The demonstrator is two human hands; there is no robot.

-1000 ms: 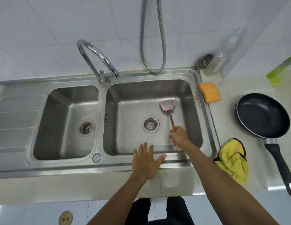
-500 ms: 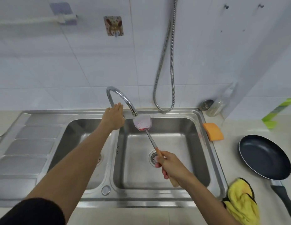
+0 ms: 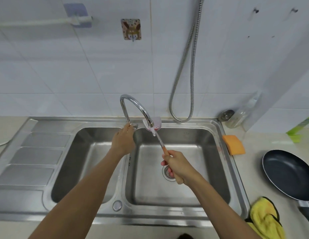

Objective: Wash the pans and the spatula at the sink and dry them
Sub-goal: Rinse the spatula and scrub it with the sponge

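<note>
Landmark: sink (image 3: 38,152), steel, 2 basins, drainboard on its left side.

1. Frying pan (image 3: 288,175): on the counter right of the sink, well apart from the basins, open side up. Only 1 pan in view. Judged to be parked there, waiting its turn.
2. Yellow cloth (image 3: 265,221): off the sink's front-right corner, crumpled, just beside the pan's handle. Probably kept on the dry side for the drying step.
3. Orange sponge (image 3: 234,144): on the sink's right rim, within reach of the right basin.
4. Faucet (image 3: 138,105): at the sink's back edge between the 2 basins, spout swung over the right basin. No stream can be made out.
5. Right hand (image 3: 177,165): over the right basin, above the drain, fingers wrapped tight round the wooden handle of the spatula (image 3: 154,127). Blade angled up so it sits directly beneath the spout; reddish residue on it. Judged: positioned to catch water where the runoff falls into the basin.
6. Left hand (image 3: 123,140): at the faucet's base on the sink's back edge, fingertips touching the fitting. Whether they curl round the lever cannot be told. Likely opening the tap.

Change against 0.5 s ago: left hand was higher, by the faucet's arch; now down at its base. Blade was already near the spout. At 1.0 s ago the blade was low in the right basin and the left hand lay at the sink's front rim.
</note>
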